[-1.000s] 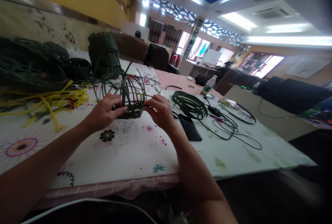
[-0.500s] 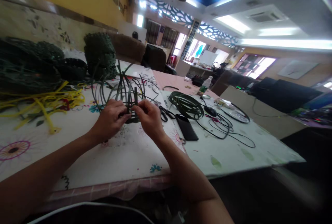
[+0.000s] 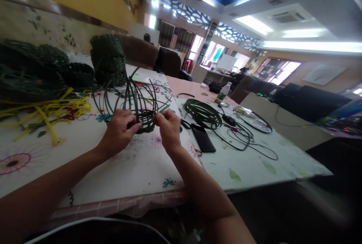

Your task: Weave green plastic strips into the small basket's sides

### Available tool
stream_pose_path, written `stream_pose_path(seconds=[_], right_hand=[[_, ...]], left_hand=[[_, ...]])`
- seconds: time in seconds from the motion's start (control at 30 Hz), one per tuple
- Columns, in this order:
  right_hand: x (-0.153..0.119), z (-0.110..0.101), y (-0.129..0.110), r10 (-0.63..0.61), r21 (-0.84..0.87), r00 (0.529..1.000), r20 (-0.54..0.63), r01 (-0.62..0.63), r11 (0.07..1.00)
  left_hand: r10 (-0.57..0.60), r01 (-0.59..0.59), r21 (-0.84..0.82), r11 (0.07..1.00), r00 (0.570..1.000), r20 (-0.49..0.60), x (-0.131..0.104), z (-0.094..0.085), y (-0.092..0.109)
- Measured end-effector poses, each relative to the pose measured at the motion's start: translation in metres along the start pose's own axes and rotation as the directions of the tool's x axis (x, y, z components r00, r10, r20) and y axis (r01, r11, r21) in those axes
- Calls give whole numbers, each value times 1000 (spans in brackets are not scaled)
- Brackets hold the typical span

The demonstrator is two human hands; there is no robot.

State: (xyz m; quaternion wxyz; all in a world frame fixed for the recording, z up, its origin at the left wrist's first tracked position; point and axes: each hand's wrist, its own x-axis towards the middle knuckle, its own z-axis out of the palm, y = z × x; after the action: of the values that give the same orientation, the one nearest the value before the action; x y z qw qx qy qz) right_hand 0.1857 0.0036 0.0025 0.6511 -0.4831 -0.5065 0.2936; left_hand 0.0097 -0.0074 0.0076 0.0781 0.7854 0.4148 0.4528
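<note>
Basket (image 3: pixel 143 117) base pinned by left hand (image 3: pixel 120 131); right hand (image 3: pixel 169 127) pinches strip (image 3: pixel 161 109): best pulled snug, evenly, between uprights.

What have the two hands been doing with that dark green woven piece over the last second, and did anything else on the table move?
The right hand, which a second ago gripped the half-woven basket at its right side, came in toward the left hand and now pinches a strip end at the rim. The left hand kept its hold on the near side. The phone, coil of green strip and yellow strips lie as they did.
</note>
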Motion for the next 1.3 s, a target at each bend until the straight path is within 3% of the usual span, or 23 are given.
stream_pose_path(seconds=[0.33, 0.57, 0.67, 1.0, 1.17, 1.3], right_hand=[[-8, 0, -9, -31, 262, 998, -53, 44, 964], [-9, 2, -15, 168, 489, 985, 35, -164, 857], [-6, 3, -14, 187, 513, 981, 45, -183, 839], [-4, 7, -12, 102, 441, 994, -30, -79, 894], [-4, 9, -9, 225, 551, 974, 33, -206, 809], [3, 9, -1, 341, 582, 932, 124, -347, 736]], left_hand=[[-56, 56, -15, 998, 997, -51, -1, 4, 3], [-86, 85, -18, 996, 990, -109, -3, 7, 4], [-101, 102, -3, 995, 987, -126, -4, 8, 5], [-133, 147, 82, 986, 979, -157, -7, 17, 5], [-138, 151, 70, 986, 977, -160, -6, 18, 2], [-128, 140, 58, 989, 977, -172, -8, 19, 0]])
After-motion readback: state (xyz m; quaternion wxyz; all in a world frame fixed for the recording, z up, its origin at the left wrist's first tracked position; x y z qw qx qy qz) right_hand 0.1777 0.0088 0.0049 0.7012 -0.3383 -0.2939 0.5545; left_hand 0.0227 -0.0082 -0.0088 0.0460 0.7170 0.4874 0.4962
